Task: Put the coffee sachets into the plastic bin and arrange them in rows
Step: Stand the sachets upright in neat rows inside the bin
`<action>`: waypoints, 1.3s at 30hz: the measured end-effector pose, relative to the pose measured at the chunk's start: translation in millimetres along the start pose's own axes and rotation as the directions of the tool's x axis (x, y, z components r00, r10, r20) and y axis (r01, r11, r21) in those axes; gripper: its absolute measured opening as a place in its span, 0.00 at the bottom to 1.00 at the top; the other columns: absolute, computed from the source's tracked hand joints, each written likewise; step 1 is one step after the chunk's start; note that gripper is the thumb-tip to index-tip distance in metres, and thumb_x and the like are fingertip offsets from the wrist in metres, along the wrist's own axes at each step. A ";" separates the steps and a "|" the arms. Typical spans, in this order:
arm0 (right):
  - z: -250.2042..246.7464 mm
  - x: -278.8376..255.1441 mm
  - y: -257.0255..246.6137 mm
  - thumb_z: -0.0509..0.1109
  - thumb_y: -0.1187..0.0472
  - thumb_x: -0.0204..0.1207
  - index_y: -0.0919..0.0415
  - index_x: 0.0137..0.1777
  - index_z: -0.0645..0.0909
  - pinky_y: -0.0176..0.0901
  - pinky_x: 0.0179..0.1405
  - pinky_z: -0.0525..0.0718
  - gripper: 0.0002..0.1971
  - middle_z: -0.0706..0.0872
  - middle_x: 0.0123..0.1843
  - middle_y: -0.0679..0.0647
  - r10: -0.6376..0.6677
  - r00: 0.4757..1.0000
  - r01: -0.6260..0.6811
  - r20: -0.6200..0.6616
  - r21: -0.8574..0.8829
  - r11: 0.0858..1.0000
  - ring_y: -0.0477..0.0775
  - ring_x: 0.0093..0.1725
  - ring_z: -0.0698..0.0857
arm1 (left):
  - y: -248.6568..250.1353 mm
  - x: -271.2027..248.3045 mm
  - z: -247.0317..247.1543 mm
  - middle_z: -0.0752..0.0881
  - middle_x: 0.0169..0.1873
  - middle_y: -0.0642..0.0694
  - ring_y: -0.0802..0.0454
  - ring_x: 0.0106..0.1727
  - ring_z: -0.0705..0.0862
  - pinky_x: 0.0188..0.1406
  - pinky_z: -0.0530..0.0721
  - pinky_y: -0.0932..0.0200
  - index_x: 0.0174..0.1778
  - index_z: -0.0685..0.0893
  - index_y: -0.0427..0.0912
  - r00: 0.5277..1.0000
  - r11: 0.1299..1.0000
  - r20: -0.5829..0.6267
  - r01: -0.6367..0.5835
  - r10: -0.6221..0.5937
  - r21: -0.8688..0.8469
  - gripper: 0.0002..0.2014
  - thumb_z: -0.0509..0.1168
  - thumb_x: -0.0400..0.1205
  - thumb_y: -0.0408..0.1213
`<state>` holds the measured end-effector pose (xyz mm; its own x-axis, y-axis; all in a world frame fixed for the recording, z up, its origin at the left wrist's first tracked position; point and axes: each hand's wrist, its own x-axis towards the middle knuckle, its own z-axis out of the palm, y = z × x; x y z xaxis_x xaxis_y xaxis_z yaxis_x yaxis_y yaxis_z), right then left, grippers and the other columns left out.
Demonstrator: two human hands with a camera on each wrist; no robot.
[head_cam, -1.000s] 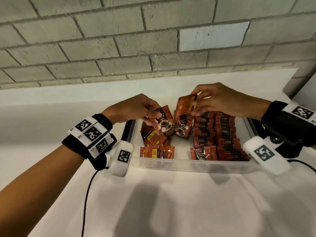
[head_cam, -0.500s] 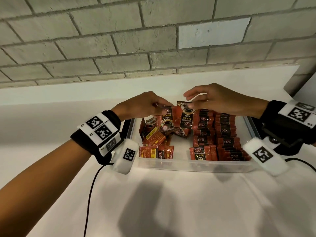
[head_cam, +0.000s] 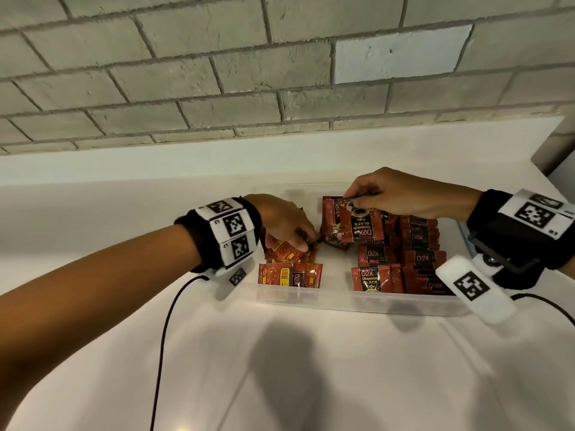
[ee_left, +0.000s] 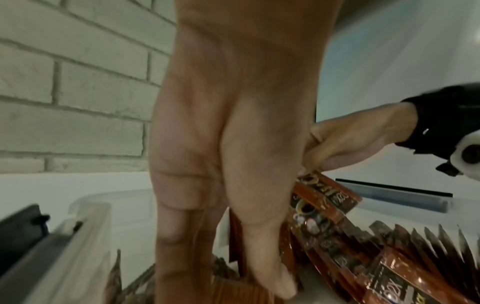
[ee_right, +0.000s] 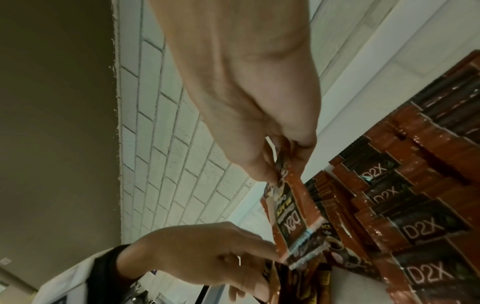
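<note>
A clear plastic bin (head_cam: 342,301) stands on the white counter. Red coffee sachets stand in neat rows (head_cam: 417,259) on its right side. On the left lies a loose pile of sachets (head_cam: 289,275). My right hand (head_cam: 351,200) pinches a small bunch of sachets (head_cam: 357,225) by their top edge, hanging over the bin's middle beside the rows; the right wrist view shows the same pinch (ee_right: 280,164). My left hand (head_cam: 303,245) reaches down into the loose pile, thumb and fingers closed on a sachet there (ee_left: 233,267).
A brick wall (head_cam: 217,73) rises behind the counter. Black latch handles sit on the bin's left (ee_left: 20,226) and right (ee_left: 389,187) ends. A black cable (head_cam: 168,321) trails from my left wrist across the counter in front of the bin.
My left hand let go of the sachets held between both hands and dropped left into the loose pile. My right hand kept them and lowered them beside the rows.
</note>
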<state>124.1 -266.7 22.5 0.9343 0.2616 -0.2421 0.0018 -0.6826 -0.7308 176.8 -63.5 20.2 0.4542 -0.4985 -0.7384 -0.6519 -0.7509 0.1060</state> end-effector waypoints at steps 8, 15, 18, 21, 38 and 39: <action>-4.1 -8.6 3.7 0.66 0.63 0.80 0.57 0.58 0.83 0.48 0.53 0.82 0.09 0.88 0.53 0.55 0.014 1.000 -0.014 -0.029 0.001 1.000 0.56 0.54 0.85 | 4.9 10.3 1.3 0.84 0.49 0.44 0.49 0.34 0.90 0.56 0.86 0.49 0.63 0.77 0.49 0.992 0.992 0.056 0.119 -0.117 -0.031 0.22 0.55 0.82 0.61; -2.1 -10.4 4.8 0.66 0.63 0.80 0.56 0.56 0.83 0.51 0.60 0.82 0.08 0.87 0.52 0.53 0.010 1.000 -0.009 -0.014 0.054 0.999 0.56 0.55 0.85 | 9.0 2.3 -1.9 0.83 0.28 0.48 0.53 0.25 0.84 0.45 0.88 0.59 0.51 0.83 0.35 0.959 0.966 -0.120 0.258 -0.256 0.000 0.19 0.66 0.81 0.50; -1.1 -11.1 2.7 0.66 0.63 0.80 0.55 0.56 0.82 0.50 0.61 0.81 0.08 0.87 0.51 0.53 0.010 1.000 -0.010 -0.013 0.067 0.998 0.54 0.54 0.85 | 4.9 -1.4 3.7 0.77 0.29 0.48 0.56 0.25 0.78 0.25 0.78 0.66 0.53 0.84 0.32 0.944 0.961 -0.205 0.272 -0.258 0.042 0.11 0.69 0.78 0.33; -0.9 -12.8 0.8 0.66 0.64 0.80 0.56 0.56 0.83 0.49 0.60 0.81 0.08 0.87 0.51 0.54 0.015 1.000 -0.014 -0.009 0.080 0.997 0.53 0.52 0.85 | -2.1 -5.8 3.4 0.83 0.36 0.45 0.52 0.34 0.83 0.23 0.76 0.67 0.51 0.84 0.32 0.945 0.962 -0.207 0.268 -0.255 0.041 0.10 0.69 0.75 0.30; 9.3 -10.3 -30.7 0.58 0.65 0.84 0.69 0.57 0.76 0.42 0.52 0.82 0.09 0.81 0.53 0.61 0.094 0.988 -0.145 0.119 0.574 0.806 0.53 0.51 0.81 | -21.1 -91.6 14.9 0.88 0.45 0.43 0.45 0.45 0.90 0.38 0.90 0.58 0.65 0.60 0.55 0.855 0.687 -0.465 -0.197 -0.228 -0.700 0.30 0.72 0.77 0.35; 11.6 -9.9 -34.5 0.58 0.65 0.84 0.67 0.54 0.76 0.41 0.50 0.83 0.07 0.81 0.53 0.60 0.084 0.989 -0.140 0.123 0.584 0.800 0.53 0.51 0.81 | -18.7 -93.9 17.8 0.88 0.46 0.42 0.44 0.45 0.90 0.39 0.89 0.57 0.67 0.60 0.56 0.841 0.629 -0.487 -0.250 -0.235 -0.736 0.32 0.73 0.76 0.34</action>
<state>110.7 -237.8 42.7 0.8804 0.2852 -0.3789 -0.3377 -0.1838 -0.9231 135.5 5.1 75.8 0.8311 -0.4535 -0.3218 -0.0764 -0.6664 0.7417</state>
